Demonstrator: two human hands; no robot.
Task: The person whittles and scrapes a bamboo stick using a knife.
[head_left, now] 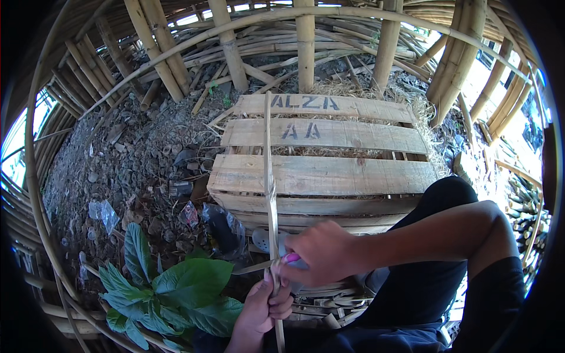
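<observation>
My left hand [263,305] is closed around a long, thin bamboo strip [271,200], low in the middle of the view. The strip runs upright from my lap and crosses in front of a slatted wooden crate [329,175]. In my right hand [323,250] is a knife with a pink handle [291,257]. Its blade [252,269] points left and lies across the strip, just above my left fingers. My two hands are close together; the exact spot where the blade meets the strip is partly hidden by my fingers.
A leafy green plant [191,285] grows beside my left hand. Clear plastic scraps [105,215] lie on stony ground [141,170]. Bamboo posts [305,47] and a curved bamboo rail [353,12] stand beyond the crate. My bent knee [450,191] is at the right, near cut bamboo pieces [525,206].
</observation>
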